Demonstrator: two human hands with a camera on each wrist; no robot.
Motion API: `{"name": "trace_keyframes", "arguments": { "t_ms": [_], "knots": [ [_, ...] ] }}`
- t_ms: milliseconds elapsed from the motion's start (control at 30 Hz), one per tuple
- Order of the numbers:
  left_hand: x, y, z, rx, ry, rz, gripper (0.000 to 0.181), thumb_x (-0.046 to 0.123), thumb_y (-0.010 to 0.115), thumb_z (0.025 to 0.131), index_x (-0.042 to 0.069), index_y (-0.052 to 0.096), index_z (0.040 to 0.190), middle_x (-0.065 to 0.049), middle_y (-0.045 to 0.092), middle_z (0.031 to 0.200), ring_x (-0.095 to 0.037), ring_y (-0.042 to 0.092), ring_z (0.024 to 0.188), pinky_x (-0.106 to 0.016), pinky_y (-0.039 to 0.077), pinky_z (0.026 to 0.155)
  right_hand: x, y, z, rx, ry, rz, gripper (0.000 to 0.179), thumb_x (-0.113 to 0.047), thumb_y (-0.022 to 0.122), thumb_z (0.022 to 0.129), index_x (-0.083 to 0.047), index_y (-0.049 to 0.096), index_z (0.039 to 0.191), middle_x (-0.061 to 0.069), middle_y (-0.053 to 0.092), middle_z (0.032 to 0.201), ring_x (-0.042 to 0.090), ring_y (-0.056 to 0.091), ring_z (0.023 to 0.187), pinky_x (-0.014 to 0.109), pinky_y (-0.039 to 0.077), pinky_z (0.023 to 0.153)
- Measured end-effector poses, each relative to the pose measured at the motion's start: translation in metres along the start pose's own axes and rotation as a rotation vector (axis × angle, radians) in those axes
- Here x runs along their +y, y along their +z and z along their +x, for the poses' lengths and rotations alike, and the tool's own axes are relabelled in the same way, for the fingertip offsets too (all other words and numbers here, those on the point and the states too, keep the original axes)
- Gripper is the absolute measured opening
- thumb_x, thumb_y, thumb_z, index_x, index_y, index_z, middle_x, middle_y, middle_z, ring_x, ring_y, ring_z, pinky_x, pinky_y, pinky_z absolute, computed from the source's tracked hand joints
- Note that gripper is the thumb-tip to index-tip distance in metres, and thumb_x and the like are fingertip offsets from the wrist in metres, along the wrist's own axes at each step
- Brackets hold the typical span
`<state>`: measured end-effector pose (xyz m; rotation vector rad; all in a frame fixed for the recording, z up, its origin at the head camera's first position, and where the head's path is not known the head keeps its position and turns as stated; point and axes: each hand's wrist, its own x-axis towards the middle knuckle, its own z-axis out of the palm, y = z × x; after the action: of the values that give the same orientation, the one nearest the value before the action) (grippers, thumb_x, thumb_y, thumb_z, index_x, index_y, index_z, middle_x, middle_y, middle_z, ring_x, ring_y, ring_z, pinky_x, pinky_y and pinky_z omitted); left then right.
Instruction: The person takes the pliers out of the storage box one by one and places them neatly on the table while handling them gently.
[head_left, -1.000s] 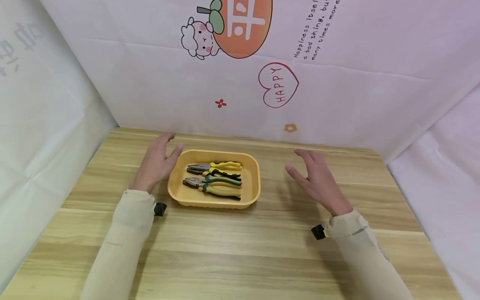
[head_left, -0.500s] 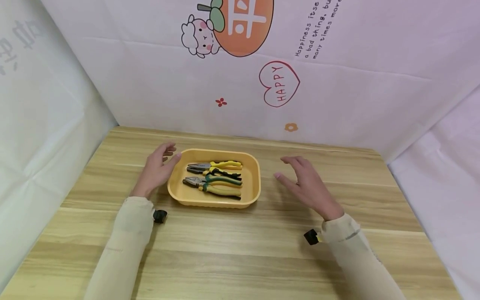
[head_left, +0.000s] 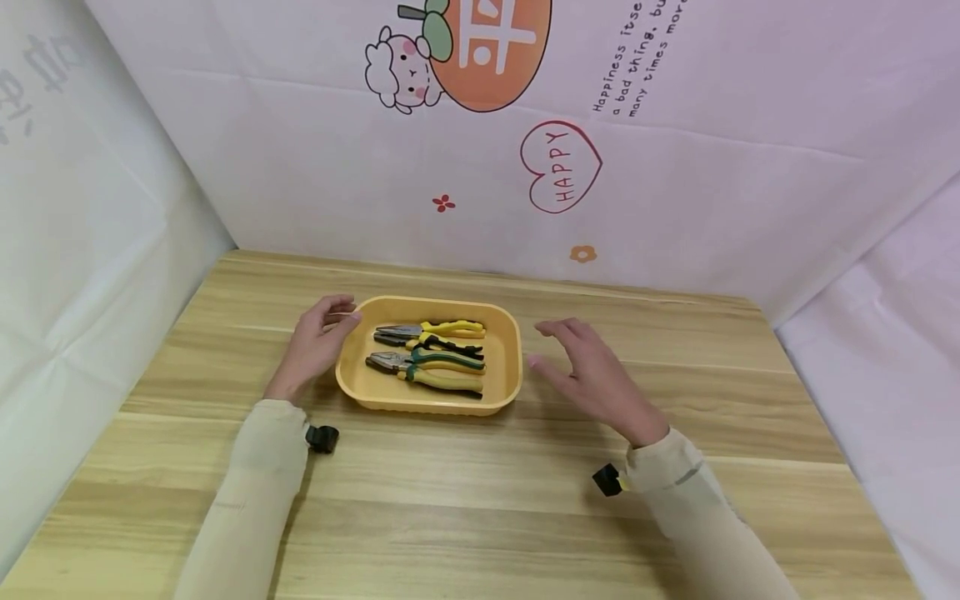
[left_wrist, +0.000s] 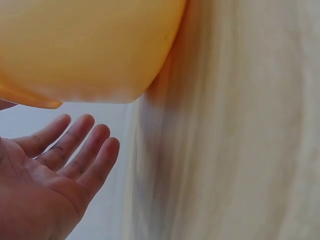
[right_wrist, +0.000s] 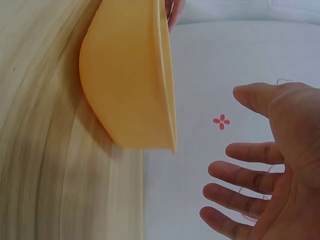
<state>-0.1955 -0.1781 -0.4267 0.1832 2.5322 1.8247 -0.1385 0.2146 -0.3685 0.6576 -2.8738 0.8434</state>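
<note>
A shallow yellow plastic tray (head_left: 427, 407) stands on the wooden table. In it lie two pairs of pliers side by side: one with yellow-and-black handles (head_left: 453, 327), and combination pliers with green-and-yellow handles (head_left: 446, 382). My left hand (head_left: 311, 346) is at the tray's left end, its thumb tip right at the rim; in the left wrist view the fingers (left_wrist: 95, 155) are spread beside the tray wall. My right hand (head_left: 596, 379) hovers just off the right end, thumb and fingers apart with nothing between them. In the right wrist view its fingers (right_wrist: 240, 177) point toward the tray.
The wooden table (head_left: 450, 500) extends in front of the tray and to both sides. A white printed cloth (head_left: 337, 183) hangs along the back edge, and more white cloth closes off the left and right. A small black wrist camera (head_left: 609, 480) sits at the right cuff.
My right hand has moved left, closer to the tray's right end. The left hand has come slightly down and in to the left rim. Tray and pliers stay put.
</note>
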Motion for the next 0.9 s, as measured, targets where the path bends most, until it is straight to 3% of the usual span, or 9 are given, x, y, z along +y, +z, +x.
{"name": "trace_keyframes", "arguments": {
  "t_ms": [200,667,900],
  "knots": [
    [-0.004,0.003,0.001,-0.015,-0.064,-0.058,0.055,0.026,0.057,0.106,-0.006,0.042,0.148,-0.024,0.047,0.146,-0.037,0.046,0.133,-0.048,0.040,0.113,-0.011,0.005,0.005,-0.023,-0.033,0.018,0.061,-0.046,0.064,0.100,-0.002,0.056,0.141,0.013,0.057,0.134,0.031,0.053,0.124,0.051,0.048,0.103],
    [-0.006,0.006,0.002,-0.019,-0.145,-0.176,0.053,0.026,0.056,0.107,-0.004,0.043,0.149,-0.024,0.048,0.144,-0.031,0.051,0.125,-0.026,0.050,0.099,-0.029,0.017,0.018,-0.072,-0.062,0.000,0.059,-0.045,0.064,0.100,-0.004,0.056,0.141,0.011,0.057,0.132,0.029,0.054,0.122,0.048,0.050,0.102],
    [-0.010,0.006,0.003,-0.025,-0.156,-0.253,0.052,0.022,0.055,0.107,-0.006,0.042,0.149,-0.026,0.049,0.142,-0.022,0.057,0.116,-0.023,0.052,0.095,-0.037,0.024,0.027,-0.106,-0.080,-0.002,0.061,-0.047,0.063,0.100,-0.004,0.055,0.144,0.012,0.056,0.137,0.030,0.053,0.125,0.049,0.048,0.104]
  ]
}}
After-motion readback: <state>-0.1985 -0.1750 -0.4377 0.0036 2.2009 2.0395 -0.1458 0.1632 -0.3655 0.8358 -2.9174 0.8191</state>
